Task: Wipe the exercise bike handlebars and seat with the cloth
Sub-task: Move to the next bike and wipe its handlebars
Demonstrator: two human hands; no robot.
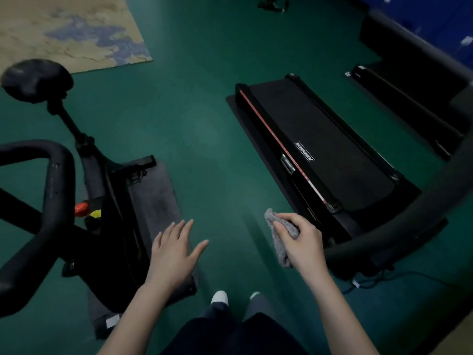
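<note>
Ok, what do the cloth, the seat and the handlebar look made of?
Cloth: grey knit or terry fabric, nubby and limp. Seat: black padding, probably vinyl, with a faint sheen. Handlebar: matte black, likely foam or rubber over a tube; too dim to be sure.

White JOHNSON lettering [304, 151], seen upside down, on the black treadmill [340, 160] deck

A black treadmill [320, 155] sits on the green floor [192, 111], a second treadmill [409, 103] beside it. A tan-and-blue rug [71, 32] lies far left. A cable [409, 274] trails nearby.
</note>
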